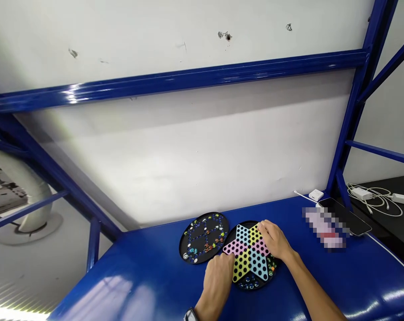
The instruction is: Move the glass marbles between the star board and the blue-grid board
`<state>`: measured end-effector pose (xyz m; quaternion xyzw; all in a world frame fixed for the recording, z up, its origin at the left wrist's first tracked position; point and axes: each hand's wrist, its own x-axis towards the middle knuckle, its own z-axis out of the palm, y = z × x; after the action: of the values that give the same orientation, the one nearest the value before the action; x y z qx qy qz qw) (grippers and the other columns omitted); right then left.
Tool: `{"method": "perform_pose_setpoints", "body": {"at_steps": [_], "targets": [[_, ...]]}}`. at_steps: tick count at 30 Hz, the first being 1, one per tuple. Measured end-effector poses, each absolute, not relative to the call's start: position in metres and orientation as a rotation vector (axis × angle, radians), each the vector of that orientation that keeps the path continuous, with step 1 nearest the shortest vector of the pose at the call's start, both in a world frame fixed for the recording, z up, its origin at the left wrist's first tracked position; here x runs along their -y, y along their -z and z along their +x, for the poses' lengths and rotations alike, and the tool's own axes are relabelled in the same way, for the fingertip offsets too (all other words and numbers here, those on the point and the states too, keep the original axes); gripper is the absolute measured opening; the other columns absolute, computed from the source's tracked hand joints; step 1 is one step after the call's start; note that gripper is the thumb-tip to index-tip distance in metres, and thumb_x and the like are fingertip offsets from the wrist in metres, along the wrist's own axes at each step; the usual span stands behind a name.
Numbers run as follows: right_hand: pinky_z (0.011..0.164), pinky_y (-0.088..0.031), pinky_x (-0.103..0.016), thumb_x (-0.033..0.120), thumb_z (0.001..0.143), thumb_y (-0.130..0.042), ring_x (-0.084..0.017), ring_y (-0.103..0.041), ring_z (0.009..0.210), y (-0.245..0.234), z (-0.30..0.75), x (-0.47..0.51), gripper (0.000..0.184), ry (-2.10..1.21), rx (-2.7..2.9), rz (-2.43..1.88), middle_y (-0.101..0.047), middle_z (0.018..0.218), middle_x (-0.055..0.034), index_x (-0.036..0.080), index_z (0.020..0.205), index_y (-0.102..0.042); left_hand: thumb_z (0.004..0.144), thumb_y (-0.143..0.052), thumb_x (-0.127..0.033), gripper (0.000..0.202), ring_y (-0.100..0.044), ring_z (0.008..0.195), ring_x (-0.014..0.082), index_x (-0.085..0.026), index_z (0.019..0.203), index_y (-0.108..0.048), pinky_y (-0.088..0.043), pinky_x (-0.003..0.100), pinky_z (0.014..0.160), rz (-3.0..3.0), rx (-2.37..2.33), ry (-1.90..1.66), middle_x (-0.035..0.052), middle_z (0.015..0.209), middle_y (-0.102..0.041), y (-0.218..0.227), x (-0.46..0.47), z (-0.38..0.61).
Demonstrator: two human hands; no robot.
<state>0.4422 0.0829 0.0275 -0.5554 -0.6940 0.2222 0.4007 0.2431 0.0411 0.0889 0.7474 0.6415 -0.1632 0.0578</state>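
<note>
A star-shaped Chinese checkers board [249, 250] in blue, yellow and pink with black holes lies over a round black tray [239, 285]. Marbles [250, 281] show in the tray beyond the board's lower edges. My left hand [219, 273] is closed at the board's left pink point, its fingertips mostly hidden. At the upper right, my right hand [274, 238] grips the board's edge near the yellow and pink points. Whether the board rests on the tray or sits slightly above it, I cannot tell.
Left of the board, a second round black tray [197, 236] holds many coloured marbles. A tablet or phone [353, 218], a blurred packet [325, 227] and a white charger [316, 195] lie to the right on the blue table [148, 263]. A blue metal frame [188, 79] crosses the wall.
</note>
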Motion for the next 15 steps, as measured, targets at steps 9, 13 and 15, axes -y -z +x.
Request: {"method": "perform_pose_setpoints", "body": {"at_steps": [9,13,15], "targets": [[0.070,-0.045,-0.031,0.053,0.104,-0.025,-0.017,-0.052,0.065,-0.022,0.440,-0.085,0.049,-0.595,1.757,-1.398,-0.051,0.067,0.0018,0.025,0.066,-0.038,0.090,-0.045,-0.006,0.036,-0.072,0.098,0.0253,-0.021,0.107,-0.074,-0.047,0.029,0.071,2.192,-1.977,0.353,0.0100,0.105,-0.076,-0.079,-0.035,0.230],[0.069,-0.044,-0.031,0.052,0.105,-0.023,-0.018,-0.052,0.067,-0.023,0.441,-0.084,0.047,-0.635,1.742,-1.404,-0.049,0.070,0.0013,0.025,0.068,-0.033,0.089,-0.051,-0.012,0.032,-0.072,0.099,0.0247,-0.022,0.109,-0.074,-0.048,0.029,0.073,2.199,-1.945,0.243,0.0079,0.106,-0.076,-0.076,-0.034,0.224],[0.067,-0.042,-0.031,0.053,0.105,-0.021,-0.018,-0.051,0.066,-0.024,0.440,-0.083,0.048,-0.660,1.738,-1.404,-0.048,0.070,0.0013,0.025,0.068,-0.031,0.090,-0.054,-0.021,0.029,-0.071,0.095,0.0215,-0.025,0.112,-0.073,-0.049,0.027,0.074,2.169,-1.923,0.048,0.0047,0.103,-0.076,-0.073,-0.036,0.213]]}}
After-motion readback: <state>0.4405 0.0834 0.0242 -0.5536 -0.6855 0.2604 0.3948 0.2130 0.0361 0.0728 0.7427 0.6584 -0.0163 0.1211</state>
